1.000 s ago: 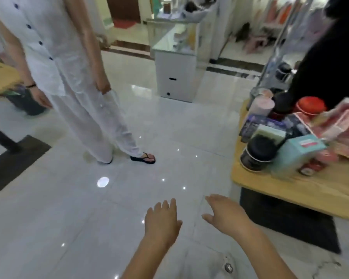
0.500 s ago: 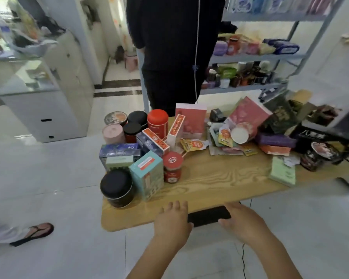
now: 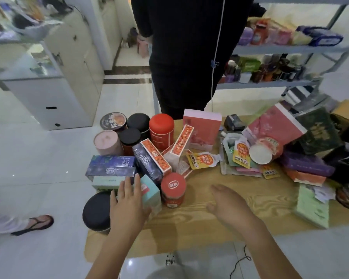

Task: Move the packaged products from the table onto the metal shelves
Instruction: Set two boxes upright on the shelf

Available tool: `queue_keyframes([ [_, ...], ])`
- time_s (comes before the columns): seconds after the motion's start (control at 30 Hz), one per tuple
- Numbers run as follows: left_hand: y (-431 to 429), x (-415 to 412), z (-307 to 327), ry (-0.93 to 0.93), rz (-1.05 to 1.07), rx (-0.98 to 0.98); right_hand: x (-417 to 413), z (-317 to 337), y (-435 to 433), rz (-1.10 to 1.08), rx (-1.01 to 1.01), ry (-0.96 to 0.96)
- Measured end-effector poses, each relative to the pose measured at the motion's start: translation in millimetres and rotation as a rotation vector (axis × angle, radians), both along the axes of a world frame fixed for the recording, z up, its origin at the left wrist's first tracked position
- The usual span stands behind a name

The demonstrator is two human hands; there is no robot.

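Packaged products (image 3: pixel 161 132): crowded on the wooden table (image 3: pixel 179 224), metal shelves (image 3: pixel 280 49) behind.
Left hand (image 3: pixel 127 200): fingers straight, spread over the teal box (image 3: pixel 150 193).
Right hand (image 3: pixel 228 202): loosely curled, empty, above bare tabletop.

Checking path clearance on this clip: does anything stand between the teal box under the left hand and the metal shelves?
Yes. A person in black stands at the far edge of the table, between the teal box and the left end of the metal shelves. Nothing separates the left hand from the box.
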State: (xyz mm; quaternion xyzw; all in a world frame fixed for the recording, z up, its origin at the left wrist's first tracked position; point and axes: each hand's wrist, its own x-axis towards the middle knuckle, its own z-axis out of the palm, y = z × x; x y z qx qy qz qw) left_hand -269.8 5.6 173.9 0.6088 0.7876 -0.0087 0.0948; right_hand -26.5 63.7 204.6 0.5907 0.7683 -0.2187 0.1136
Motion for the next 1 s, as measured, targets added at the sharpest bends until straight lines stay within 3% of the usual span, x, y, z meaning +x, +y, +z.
queue_keyframes([
  [0.3,24.5,-9.4,-26.7,-0.026,0.086,0.0,-57.1,-12.9,102.3,0.223,0.256,0.084],
  [0.5,34.0,-4.9,-36.6,0.025,0.077,0.107,-72.7,-27.1,155.8,0.423,0.278,0.015],
  [0.67,33.0,-2.9,-37.8,0.019,0.085,0.186,-70.5,-43.6,181.7,0.601,0.342,0.059],
  [0.83,30.6,1.9,-40.5,0.126,0.116,0.215,-72.4,-57.7,194.0,0.787,0.492,0.061],
  [1.0,27.3,7.7,-38.7,0.132,0.145,0.188,-78.5,-67.5,202.3,0.858,0.654,0.237],
])
